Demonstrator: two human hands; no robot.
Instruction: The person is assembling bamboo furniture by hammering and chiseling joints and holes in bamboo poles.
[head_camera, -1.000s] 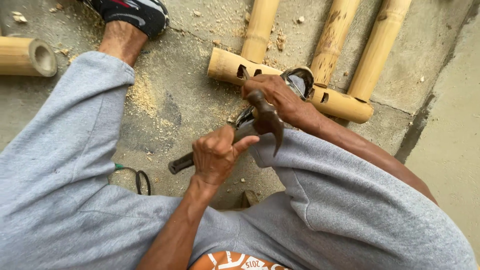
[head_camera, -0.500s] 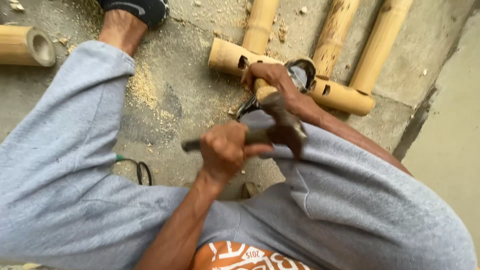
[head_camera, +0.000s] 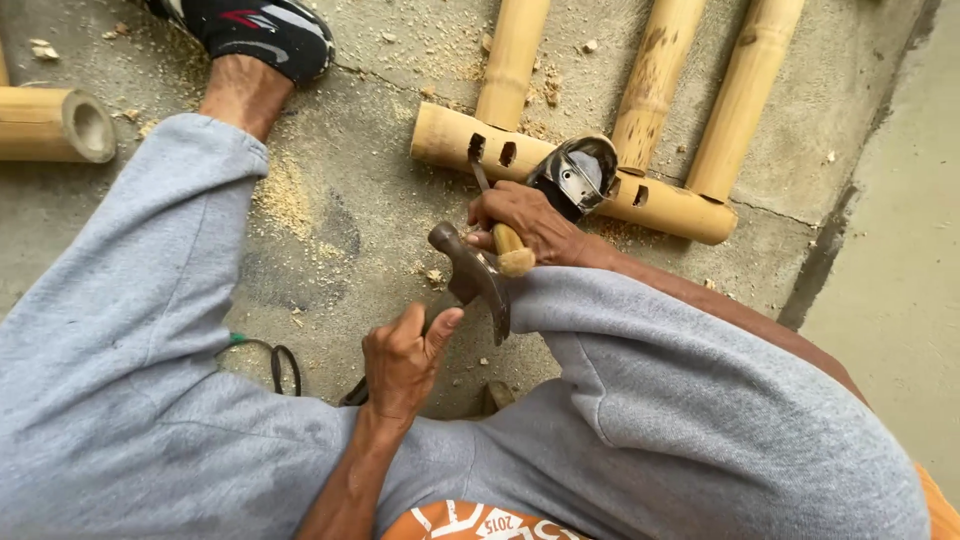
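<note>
My left hand (head_camera: 400, 360) gripping hammer (head_camera: 475, 280) near slotted bamboo pole (head_camera: 570, 175); my right hand (head_camera: 525, 222) clasping chisel (head_camera: 497, 215), blade in pole's slot.

A person seated on a concrete floor (head_camera: 880, 300) in grey trousers (head_camera: 130, 350) grips a claw hammer (head_camera: 470, 275) in the left hand (head_camera: 400, 360), its head level with the butt of a wooden-handled chisel (head_camera: 497, 215) clasped in the right hand (head_camera: 530, 220). The chisel's blade sits in a slot cut into a horizontal bamboo pole (head_camera: 450, 140), which joins three upright bamboo poles (head_camera: 745, 90). An angle grinder (head_camera: 580, 175) rests against the pole just beside the right hand. Sawdust (head_camera: 285, 200) dusts the floor near a black shoe (head_camera: 265, 35), and another bamboo piece (head_camera: 50, 125) lies at far left.
</note>
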